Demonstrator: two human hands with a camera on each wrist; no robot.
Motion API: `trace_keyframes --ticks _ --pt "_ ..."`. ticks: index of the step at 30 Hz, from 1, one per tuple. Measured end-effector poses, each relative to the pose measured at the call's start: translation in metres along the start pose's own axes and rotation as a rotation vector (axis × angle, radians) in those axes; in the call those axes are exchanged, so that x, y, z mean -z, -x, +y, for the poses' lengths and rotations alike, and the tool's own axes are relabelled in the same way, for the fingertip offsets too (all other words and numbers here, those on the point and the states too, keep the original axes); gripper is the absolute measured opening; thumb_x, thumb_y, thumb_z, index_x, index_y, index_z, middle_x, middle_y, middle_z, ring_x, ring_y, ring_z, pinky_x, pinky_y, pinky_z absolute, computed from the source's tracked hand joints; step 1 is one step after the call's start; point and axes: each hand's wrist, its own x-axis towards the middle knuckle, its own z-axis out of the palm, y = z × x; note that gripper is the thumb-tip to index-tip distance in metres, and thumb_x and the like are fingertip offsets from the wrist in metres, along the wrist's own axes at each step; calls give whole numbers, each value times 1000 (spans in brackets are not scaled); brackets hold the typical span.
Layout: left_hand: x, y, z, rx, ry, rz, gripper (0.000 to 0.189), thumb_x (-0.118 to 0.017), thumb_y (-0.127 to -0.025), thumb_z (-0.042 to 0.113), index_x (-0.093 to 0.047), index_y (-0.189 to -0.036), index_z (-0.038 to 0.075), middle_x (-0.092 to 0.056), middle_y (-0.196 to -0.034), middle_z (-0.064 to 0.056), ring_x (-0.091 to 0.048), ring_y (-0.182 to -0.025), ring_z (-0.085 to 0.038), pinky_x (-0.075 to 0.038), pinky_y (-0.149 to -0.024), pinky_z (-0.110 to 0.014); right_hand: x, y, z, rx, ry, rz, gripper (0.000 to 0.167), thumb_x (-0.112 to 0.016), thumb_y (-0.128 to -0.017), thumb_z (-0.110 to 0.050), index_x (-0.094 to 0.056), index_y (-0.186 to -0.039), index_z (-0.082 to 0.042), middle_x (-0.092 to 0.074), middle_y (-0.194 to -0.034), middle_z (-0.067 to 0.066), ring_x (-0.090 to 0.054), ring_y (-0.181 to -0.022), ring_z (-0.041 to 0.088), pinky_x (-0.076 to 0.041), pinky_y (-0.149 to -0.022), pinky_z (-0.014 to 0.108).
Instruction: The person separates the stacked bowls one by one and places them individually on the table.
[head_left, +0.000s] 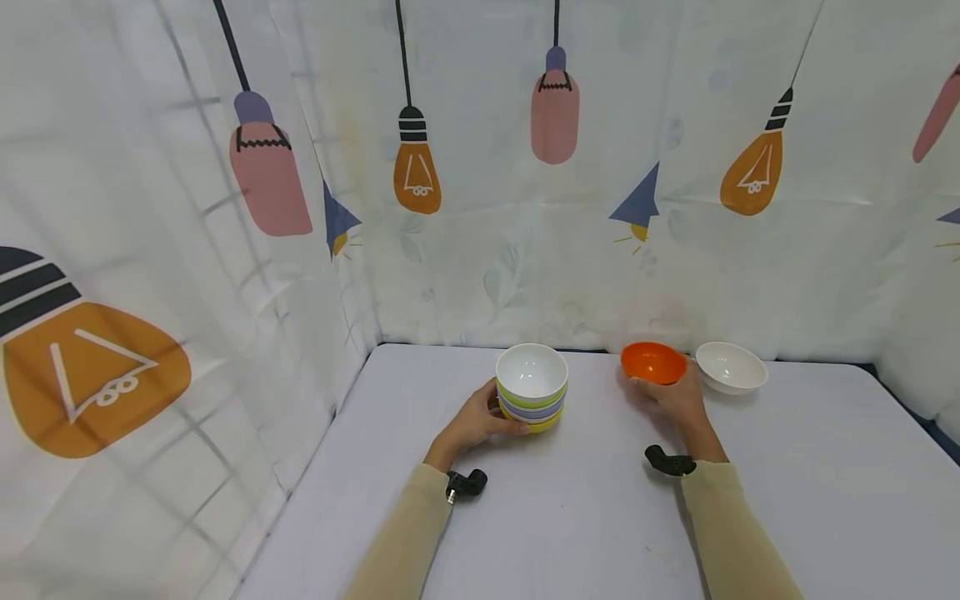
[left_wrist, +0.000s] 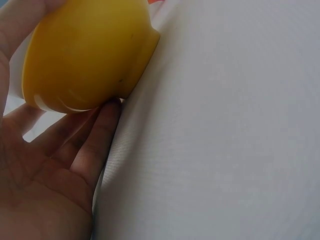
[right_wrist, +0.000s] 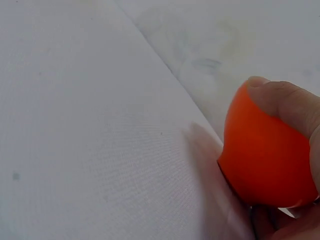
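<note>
On the left, a stack of bowls stands on the table, with a white bowl [head_left: 532, 371] on top, green and pale lilac rims below it and a yellow bowl [left_wrist: 90, 55] at the bottom. My left hand [head_left: 477, 421] holds this stack from its left side, thumb and fingers around the yellow bowl and fingertips near its foot. Farther right, my right hand [head_left: 681, 402] grips an orange bowl [head_left: 652, 362] by its side. The right wrist view shows the thumb at the orange bowl's rim and the other fingers partly hidden beneath it.
A second white bowl [head_left: 731, 368] sits just right of my right hand, close to the table's back edge. The white table [head_left: 570, 517] meets patterned curtains [head_left: 465, 275] at the back and left. Each wrist carries a black strap-on device [head_left: 670, 461].
</note>
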Motion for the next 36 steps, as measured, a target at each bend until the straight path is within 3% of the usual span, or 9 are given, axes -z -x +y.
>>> trace_keyframes --ticks 9,36 --pt "0 -1 0 12 5 -2 91 -94 -72 14 -47 -149 31 -61 -140 4 -58 -130 -23 -45 -113 -46 -3 -1 2 -34 -8 41 112 -86 -83 -20 -6 -161 -7 -26 -161 25 -30 -147 44 -35 -119 60" --pt "0 -2 -2 -2 -1 4 93 -94 -72 15 -46 -149 31 -60 -140 4 -58 -129 -23 -45 -112 -45 -3 0 -2 -55 -28 21 109 -82 -87 -18 -1 -160 -8 -21 -164 25 -27 -149 47 -34 -120 62"
